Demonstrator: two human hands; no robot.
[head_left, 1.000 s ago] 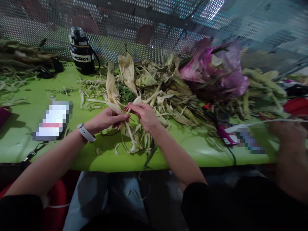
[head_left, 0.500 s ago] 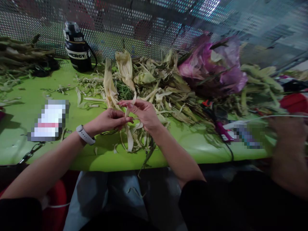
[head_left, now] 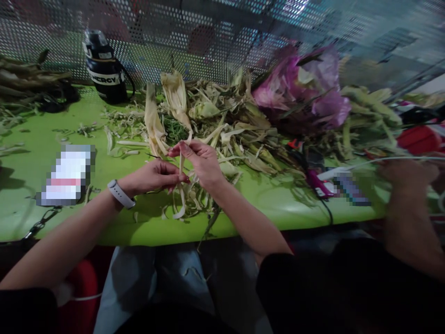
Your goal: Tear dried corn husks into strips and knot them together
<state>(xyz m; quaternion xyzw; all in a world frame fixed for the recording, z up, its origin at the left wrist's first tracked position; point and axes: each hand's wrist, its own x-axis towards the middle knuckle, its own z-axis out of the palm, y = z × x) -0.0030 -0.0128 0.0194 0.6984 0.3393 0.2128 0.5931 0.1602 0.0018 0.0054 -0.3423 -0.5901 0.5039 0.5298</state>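
My left hand (head_left: 155, 176), with a white watch on its wrist, pinches the lower part of a pale corn husk strip (head_left: 181, 185) just above the green table (head_left: 104, 222). My right hand (head_left: 201, 160) pinches the same strip higher up, its fingers closed round the top end. The strip's loose tail curls down onto a small heap of torn husk strips (head_left: 198, 199) under both hands. A larger dried husk (head_left: 153, 123) lies just beyond my left hand.
A big pile of husks (head_left: 236, 125) and purple-pink flowers (head_left: 299, 93) fills the table's back. A black bottle (head_left: 104, 67) stands at the back left by a perforated metal wall. Another person's hand (head_left: 406, 178) works at the right. Pink-handled scissors (head_left: 318, 183) lie nearby.
My right hand has lifted the strip's top end up and slightly left, pulling it taut away from my left hand. The view has shifted a little.
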